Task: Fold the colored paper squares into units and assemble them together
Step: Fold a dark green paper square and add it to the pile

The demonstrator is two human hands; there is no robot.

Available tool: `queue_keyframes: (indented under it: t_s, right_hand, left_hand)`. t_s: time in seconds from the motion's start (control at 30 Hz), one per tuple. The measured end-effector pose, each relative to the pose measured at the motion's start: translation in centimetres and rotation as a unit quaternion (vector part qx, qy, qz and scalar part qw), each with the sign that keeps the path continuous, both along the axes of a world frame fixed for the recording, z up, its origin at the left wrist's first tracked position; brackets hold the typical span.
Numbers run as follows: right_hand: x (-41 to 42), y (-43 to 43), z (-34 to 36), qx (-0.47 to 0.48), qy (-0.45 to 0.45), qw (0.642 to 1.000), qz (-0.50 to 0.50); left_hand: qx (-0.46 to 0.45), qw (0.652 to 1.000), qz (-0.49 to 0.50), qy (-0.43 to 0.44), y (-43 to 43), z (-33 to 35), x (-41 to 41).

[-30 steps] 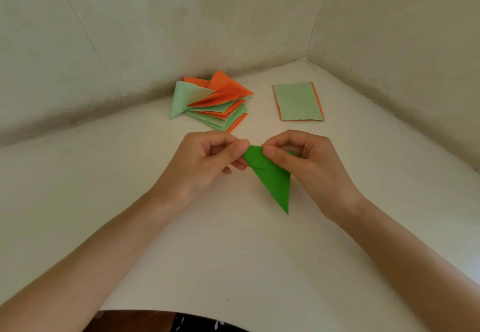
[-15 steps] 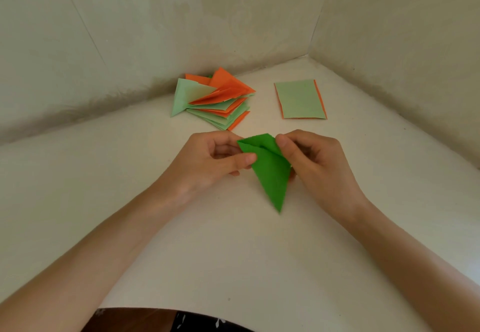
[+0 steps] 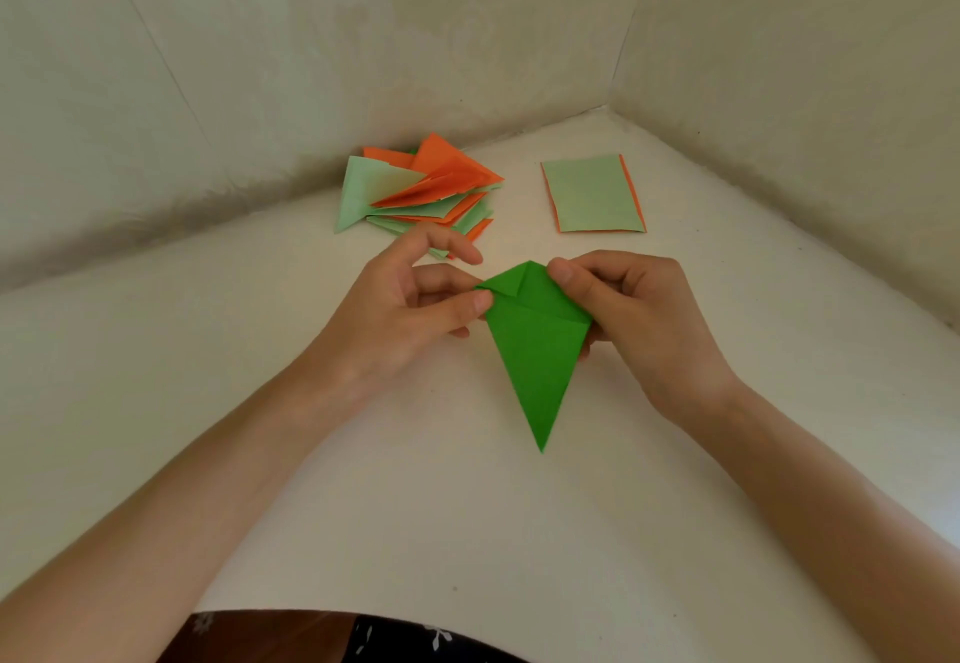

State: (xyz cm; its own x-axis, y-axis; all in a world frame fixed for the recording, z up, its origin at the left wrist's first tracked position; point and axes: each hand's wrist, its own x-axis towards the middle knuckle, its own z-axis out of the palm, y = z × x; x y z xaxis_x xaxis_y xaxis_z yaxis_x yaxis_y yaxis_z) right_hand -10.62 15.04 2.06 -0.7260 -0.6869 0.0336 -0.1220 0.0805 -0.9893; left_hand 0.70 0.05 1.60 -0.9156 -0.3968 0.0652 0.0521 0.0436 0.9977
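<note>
Step in hand: you are folding 1 dark green unit (image 3: 535, 356), a long triangle whose sharp tip points toward you, with a small flap turned down at its top corner. I judge this to be the folding stage, not assembly.
Where it is: between your 2 hands, over the white table (image 3: 467, 532), in front of the other paper. Whether its tip touches the table I cannot tell.
Left hand (image 3: 405, 314): your thumb and the fingers beneath pinch the unit's upper left corner. The index finger is lifted and stretched clear of the paper.
Right hand (image 3: 639, 319): your thumb presses the upper right edge, with the other fingers curled behind the sheet, pinching it.
Finished work: a pile of folded units (image 3: 421, 189), orange and pale green, lies near the wall, well apart from your hands.
Supply: a stack of flat sheets (image 3: 592, 195), pale green on top with orange edges showing, lies just right of that pile.
Next move: probably crease the top flap flat, which calls for a firm hold on both corners so the edges stay aligned.
Changed since 1 second ago: the unit now faces you more squarely and looks wider, your hands have moved apart, the top flap shows, and your left index finger has lifted.
</note>
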Motion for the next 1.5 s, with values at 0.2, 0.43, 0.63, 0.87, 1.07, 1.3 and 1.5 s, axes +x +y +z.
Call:
queue_keyframes:
  t_s: [0.2,0.43,0.63,0.87,1.07,1.3,1.5]
  right_hand:
    - [0.2,0.0,0.0,0.031,-0.100,0.993,0.053]
    - [0.1,0.2,0.1,0.042,-0.107,0.992,0.057]
    - [0.1,0.3,0.2,0.032,-0.125,0.989,0.066]
    - [0.0,0.2,0.3,0.021,-0.120,0.992,0.040]
    - [0.0,0.3,0.4,0.006,-0.085,0.996,0.037]
    - [0.3,0.3,0.4,0.006,-0.011,0.998,0.057]
    - [0.4,0.3,0.4,0.020,-0.075,0.995,0.057]
  left_hand:
    - [-0.047,0.999,0.002,0.011,0.1,-0.1,0.0]
    - [-0.078,0.997,-0.011,-0.001,0.9,0.2,0.2]
    - [-0.074,0.997,-0.004,-0.026,0.6,-0.2,0.0]
    - [0.036,0.998,-0.034,-0.050,0.1,0.0,0.1]
    - [0.035,0.997,-0.037,-0.054,-0.2,0.4,0.3]
    - [0.026,0.996,-0.031,-0.080,-0.2,0.0,0.2]
    - [-0.031,0.997,0.001,-0.064,-0.1,-0.2,0.1]
